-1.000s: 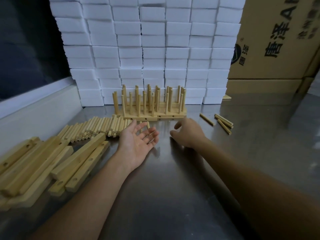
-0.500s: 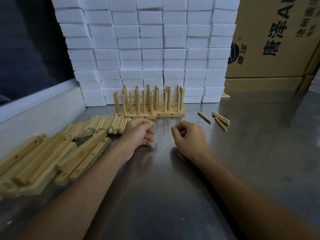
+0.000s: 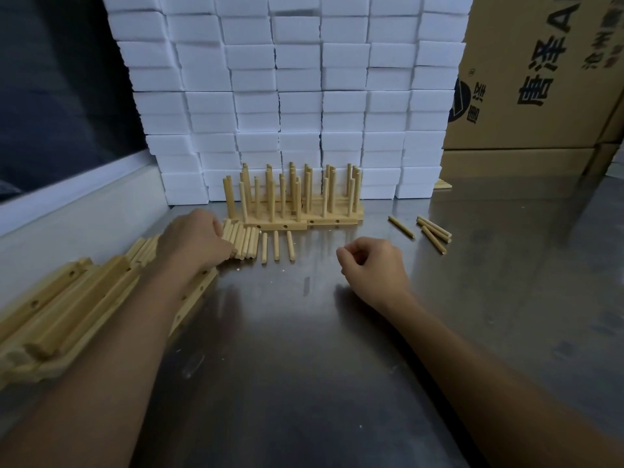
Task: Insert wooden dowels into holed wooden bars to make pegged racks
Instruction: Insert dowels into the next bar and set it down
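Note:
Several pegged racks (image 3: 299, 225) stand at the back of the metal table (image 3: 304, 349), their dowels upright. A row of loose dowels (image 3: 243, 240) lies in front of them, with three single dowels (image 3: 277, 249) just to its right. My left hand (image 3: 194, 243) lies over the left part of that row, back up, fingers bent down onto the dowels; whether it grips one is hidden. A stack of holed wooden bars (image 3: 67, 305) lies under my left forearm. My right hand (image 3: 371, 265) rests on the table, curled into a loose fist with nothing visible in it.
A few more dowels (image 3: 434, 231) lie scattered at the right. A wall of white foam blocks (image 3: 297, 96) stands right behind the racks. Cardboard boxes (image 3: 540, 79) fill the back right. A pale ledge (image 3: 67, 201) borders the table on the left.
My left hand turned palm down, curled, and moved left onto the dowel row. My right hand curled from relaxed into a loose fist and drew back slightly.

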